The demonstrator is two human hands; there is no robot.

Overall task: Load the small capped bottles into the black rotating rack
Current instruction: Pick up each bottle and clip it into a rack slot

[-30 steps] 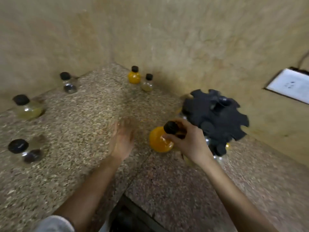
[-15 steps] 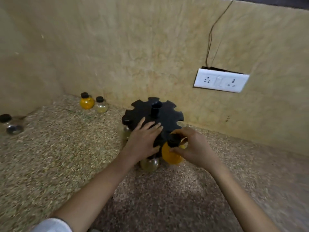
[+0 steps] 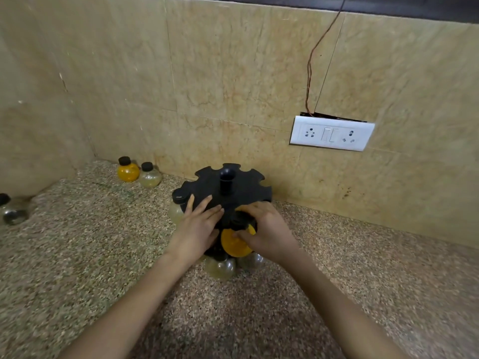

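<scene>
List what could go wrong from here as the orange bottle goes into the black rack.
1. The right hand pinches the orange bottle at the rack edge; if the neck misses the slot, the bottle may drop onto the counter.
2. The left hand only rests flat on the rack top, so a push might spin or tip it.
3. The bottles hanging below sit close and could get knocked.

Both forearms are bare from the lower edge of the picture up to the wrists, with no sleeve, watch, band or glove on them. The left hand [image 3: 198, 229] and the right hand [image 3: 268, 233], just in front of the black rack [image 3: 241, 187], carry no rings, and their nails are short and unpainted.
</scene>
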